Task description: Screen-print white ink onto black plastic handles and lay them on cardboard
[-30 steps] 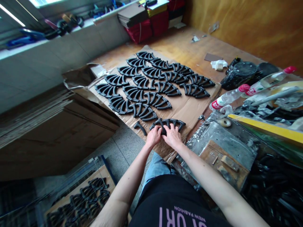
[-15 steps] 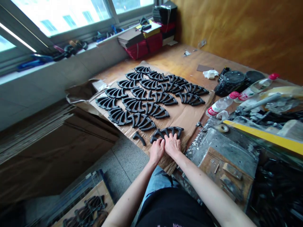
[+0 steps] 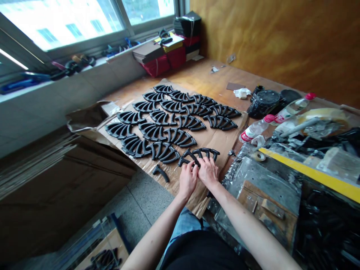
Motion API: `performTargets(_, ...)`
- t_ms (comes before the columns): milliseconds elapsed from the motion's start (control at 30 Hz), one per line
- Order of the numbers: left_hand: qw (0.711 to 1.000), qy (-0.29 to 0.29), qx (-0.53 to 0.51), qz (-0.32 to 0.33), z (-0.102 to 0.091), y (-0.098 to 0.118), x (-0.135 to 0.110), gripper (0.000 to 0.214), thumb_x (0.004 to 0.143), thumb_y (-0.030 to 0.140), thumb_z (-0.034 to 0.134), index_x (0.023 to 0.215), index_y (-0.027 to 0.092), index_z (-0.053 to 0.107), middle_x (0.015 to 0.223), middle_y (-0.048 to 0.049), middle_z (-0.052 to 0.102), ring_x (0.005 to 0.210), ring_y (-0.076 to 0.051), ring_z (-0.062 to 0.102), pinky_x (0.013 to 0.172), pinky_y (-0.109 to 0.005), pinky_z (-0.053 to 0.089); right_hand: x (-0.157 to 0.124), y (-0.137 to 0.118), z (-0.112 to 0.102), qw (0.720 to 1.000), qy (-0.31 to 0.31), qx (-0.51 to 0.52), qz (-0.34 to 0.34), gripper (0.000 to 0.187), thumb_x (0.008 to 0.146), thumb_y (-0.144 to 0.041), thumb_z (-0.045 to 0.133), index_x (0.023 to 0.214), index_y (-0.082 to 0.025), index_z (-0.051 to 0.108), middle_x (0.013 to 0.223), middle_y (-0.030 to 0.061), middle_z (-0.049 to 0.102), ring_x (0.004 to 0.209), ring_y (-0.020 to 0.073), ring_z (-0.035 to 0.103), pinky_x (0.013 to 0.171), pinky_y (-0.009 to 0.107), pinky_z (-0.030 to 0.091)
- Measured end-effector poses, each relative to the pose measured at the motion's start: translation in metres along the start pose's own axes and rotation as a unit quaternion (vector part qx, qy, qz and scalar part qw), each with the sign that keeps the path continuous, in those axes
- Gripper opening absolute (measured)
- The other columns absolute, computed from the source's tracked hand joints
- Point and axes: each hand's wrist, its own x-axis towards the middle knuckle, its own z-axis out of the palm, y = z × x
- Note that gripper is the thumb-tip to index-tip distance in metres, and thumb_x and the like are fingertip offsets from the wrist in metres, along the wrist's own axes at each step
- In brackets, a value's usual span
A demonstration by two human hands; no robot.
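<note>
Both my hands are close together at a small fan-shaped row of black curved T-shaped pieces (image 3: 206, 151) near the front edge of the cardboard. My left hand (image 3: 188, 180) has its fingers curled round the near end of one black curved piece (image 3: 192, 156), which lies slanted over its neighbours. Beside it, my right hand (image 3: 208, 173) closes over the near ends of the others; its fingertips are partly hidden. A single loose black piece (image 3: 161, 173) lies to the left. Farther back, several fans of the same pieces (image 3: 173, 120) lie in rows.
A cardboard sheet (image 3: 216, 138) covers part of the wooden table. On the right are plastic bottles (image 3: 256, 128), dark tubs (image 3: 264, 103), a tape roll (image 3: 259, 156) and a yellow-edged bin (image 3: 309, 170). Flattened cartons (image 3: 70, 172) are stacked at left, below the window ledge.
The view has shifted a little. One piece toward the left end of the near row now lies slanted over the others, with my left hand at its near end.
</note>
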Motion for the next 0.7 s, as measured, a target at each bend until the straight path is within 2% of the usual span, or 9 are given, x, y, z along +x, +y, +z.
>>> performTargets(100, 0.999, -0.026, 0.013, 0.034, 0.008, 0.025, 0.041, 0.042, 0.097, 0.036, 0.037, 0.128, 0.016, 0.059, 0.115, -0.0125, 0.061, 0.105, -0.019, 0.060, 0.100, -0.030, 0.043, 0.031, 0.014, -0.015, 0.998, 0.032, 0.013, 0.053, 0.035, 0.095, -0.036, 0.041, 0.122, -0.027, 0.060, 0.124, 0.0100, 0.058, 0.116, 0.0291, 0.045, 0.086, 0.038, 0.043)
performTargets(233, 0.995, -0.094, 0.019, 0.037, 0.028, 0.054, 0.102, 0.046, 0.097, 0.040, 0.033, 0.126, 0.018, 0.062, 0.114, -0.0130, 0.067, 0.114, -0.023, 0.057, 0.102, -0.034, 0.040, 0.079, 0.036, -0.026, 0.990, 0.037, 0.018, 0.134, 0.038, 0.097, -0.034, 0.034, 0.117, -0.023, 0.064, 0.122, 0.0107, 0.060, 0.111, 0.0293, 0.049, 0.086, 0.038, 0.041)
performTargets(400, 0.990, -0.138, 0.010, 0.027, 0.055, 0.065, 0.154, 0.048, 0.096, 0.043, 0.033, 0.112, 0.017, 0.070, 0.108, -0.0120, 0.072, 0.111, -0.025, 0.060, 0.097, -0.033, 0.043, 0.119, 0.056, -0.023, 0.982, 0.021, 0.006, 0.187, 0.040, 0.098, -0.036, 0.033, 0.119, -0.021, 0.063, 0.124, 0.0138, 0.056, 0.110, 0.0309, 0.048, 0.083, 0.040, 0.042)
performTargets(567, 0.989, -0.150, -0.003, 0.005, 0.069, 0.055, 0.169, 0.050, 0.096, 0.044, 0.035, 0.115, 0.012, 0.068, 0.109, -0.0165, 0.072, 0.107, -0.026, 0.064, 0.093, -0.035, 0.045, 0.132, 0.062, -0.013, 0.984, -0.003, 0.002, 0.180, 0.037, 0.098, -0.033, 0.035, 0.121, -0.024, 0.062, 0.124, 0.0129, 0.054, 0.116, 0.0317, 0.044, 0.086, 0.044, 0.043)
performTargets(700, 0.987, -0.161, -0.024, 0.013, 0.063, 0.049, 0.150, 0.047, 0.095, 0.042, 0.036, 0.118, 0.013, 0.065, 0.109, -0.0139, 0.072, 0.103, -0.023, 0.065, 0.091, -0.033, 0.047, 0.119, 0.066, -0.019, 0.992, 0.016, 0.021, 0.127, 0.042, 0.093, -0.030, 0.045, 0.134, -0.025, 0.054, 0.133, 0.0142, 0.050, 0.127, 0.0344, 0.039, 0.097, 0.051, 0.039)
